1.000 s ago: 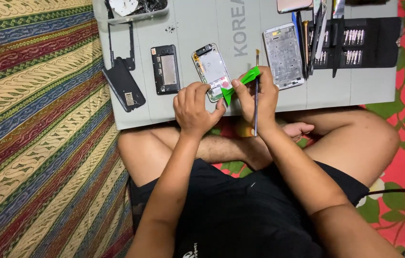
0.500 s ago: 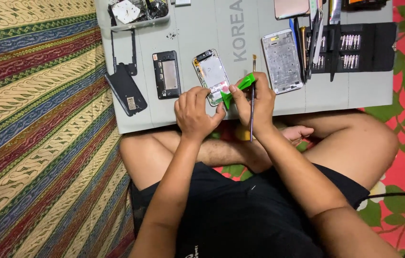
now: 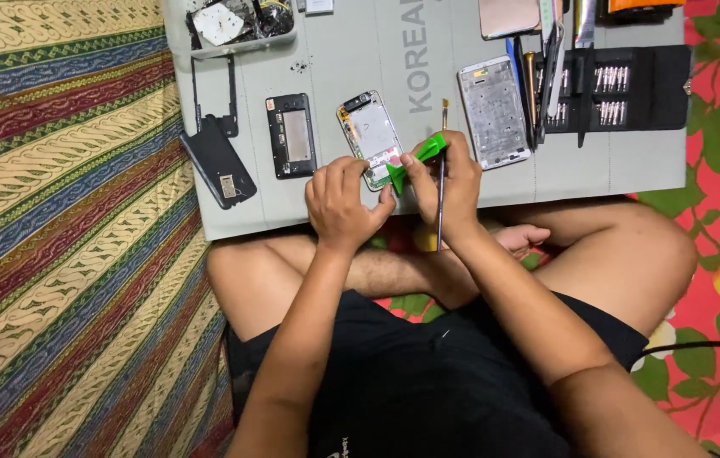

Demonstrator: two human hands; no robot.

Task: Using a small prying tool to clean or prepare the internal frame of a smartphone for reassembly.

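One tray [image 3: 180, 34] holds loose phone parts [image 3: 228, 19].

On the grey work mat [image 3: 334, 51] we see a black back cover [image 3: 218, 161] at left, a black frame piece [image 3: 291, 135], a silver phone frame [image 3: 494, 111], and a black bit case [image 3: 623, 86] far right.

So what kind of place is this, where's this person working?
Probably a home floor used as an informal phone repair spot. The person sits cross-legged on patterned fabric, with a grey work mat holding an opened phone, a bare phone frame and a screwdriver bit set.
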